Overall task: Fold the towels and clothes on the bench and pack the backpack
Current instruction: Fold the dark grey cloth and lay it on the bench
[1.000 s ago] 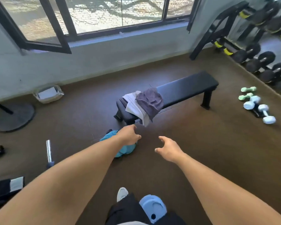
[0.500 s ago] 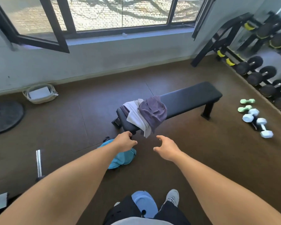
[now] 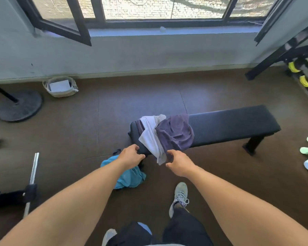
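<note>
both hands, left hand (image 3: 132, 155) and right hand (image 3: 180, 162), loosely curled, empty, beside purple towel (image 3: 176, 134) on black bench (image 3: 233, 124); wicker basket (image 3: 60, 93) holds white paper (image 3: 58, 85).

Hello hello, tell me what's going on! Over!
Left hand and right hand open, empty, near the bench end. Purple cloth and white towel unfolded on bench. Blue backpack on floor below.

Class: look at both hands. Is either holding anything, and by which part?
Nothing is held. The left hand and right hand reach, fingers loosely curled, toward the cloths hanging off the bench end.
</note>
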